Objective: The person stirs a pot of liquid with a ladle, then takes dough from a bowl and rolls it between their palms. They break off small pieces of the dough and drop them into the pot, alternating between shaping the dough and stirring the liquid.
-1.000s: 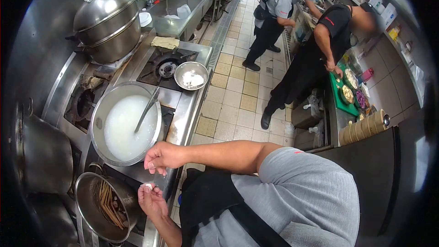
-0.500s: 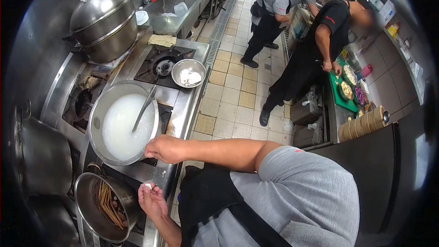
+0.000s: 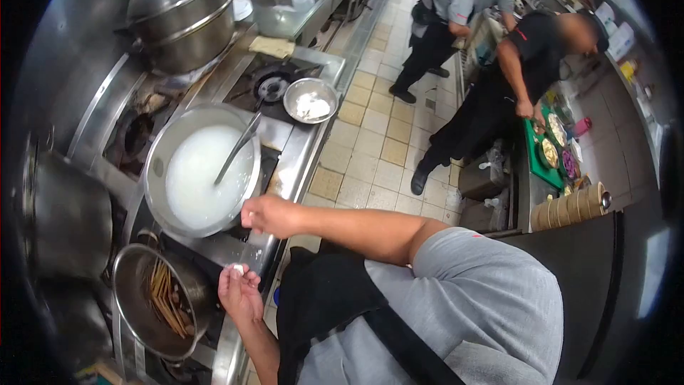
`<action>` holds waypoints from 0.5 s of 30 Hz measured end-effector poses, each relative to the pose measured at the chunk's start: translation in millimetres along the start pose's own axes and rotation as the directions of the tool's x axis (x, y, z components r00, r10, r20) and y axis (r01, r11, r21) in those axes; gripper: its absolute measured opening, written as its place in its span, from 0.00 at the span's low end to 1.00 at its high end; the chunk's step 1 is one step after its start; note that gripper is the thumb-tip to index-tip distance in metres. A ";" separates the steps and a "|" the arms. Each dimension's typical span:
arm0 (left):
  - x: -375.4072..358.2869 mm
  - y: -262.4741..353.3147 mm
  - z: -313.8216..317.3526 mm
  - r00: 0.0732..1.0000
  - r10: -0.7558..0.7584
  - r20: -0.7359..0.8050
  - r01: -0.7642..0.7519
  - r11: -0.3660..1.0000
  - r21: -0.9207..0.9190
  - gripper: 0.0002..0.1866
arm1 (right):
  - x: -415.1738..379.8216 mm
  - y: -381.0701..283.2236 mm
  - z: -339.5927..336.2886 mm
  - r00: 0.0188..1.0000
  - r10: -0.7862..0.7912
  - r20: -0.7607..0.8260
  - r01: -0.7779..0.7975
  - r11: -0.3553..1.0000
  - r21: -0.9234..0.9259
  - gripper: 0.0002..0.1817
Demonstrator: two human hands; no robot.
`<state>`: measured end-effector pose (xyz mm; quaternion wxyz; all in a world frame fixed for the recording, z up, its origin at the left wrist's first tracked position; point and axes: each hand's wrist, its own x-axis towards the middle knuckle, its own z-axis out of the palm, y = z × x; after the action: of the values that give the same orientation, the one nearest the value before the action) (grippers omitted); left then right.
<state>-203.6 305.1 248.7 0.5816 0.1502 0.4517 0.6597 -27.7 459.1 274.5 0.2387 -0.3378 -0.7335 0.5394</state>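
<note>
A large metal pot of cloudy white liquid stands on the stove, with a metal utensil leaning in it. My right hand is closed beside the pot's near right rim; whatever its fingers hold is too small to name. Below it, my left hand faces palm up, pinching a small white piece between its fingertips. A small metal bowl with white contents rests by the back burner. Left of my left hand is a deep pot holding brown sticks.
A lidded steamer pot stands at the back left, near a sink and a folded cloth. Across the tiled aisle, a person in black works at a green board. Two more people stand farther back.
The view has shifted, so the stove and pots sit differently in the frame. My right hand has moved slightly away from the pot's rim. My left hand still pinches the white piece.
</note>
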 end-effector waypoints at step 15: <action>0.3 -1.9 -7.0 0.999 -0.019 0.042 0.026 0.987 -0.157 0.08 | -33.7 12.7 -33.6 0.888 0.412 0.205 -0.448 0.670 0.592 0.15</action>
<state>-207.6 302.2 243.3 0.6080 0.1120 0.3881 0.6835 21.5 457.3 273.2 0.1833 -0.3877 -0.4183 0.8007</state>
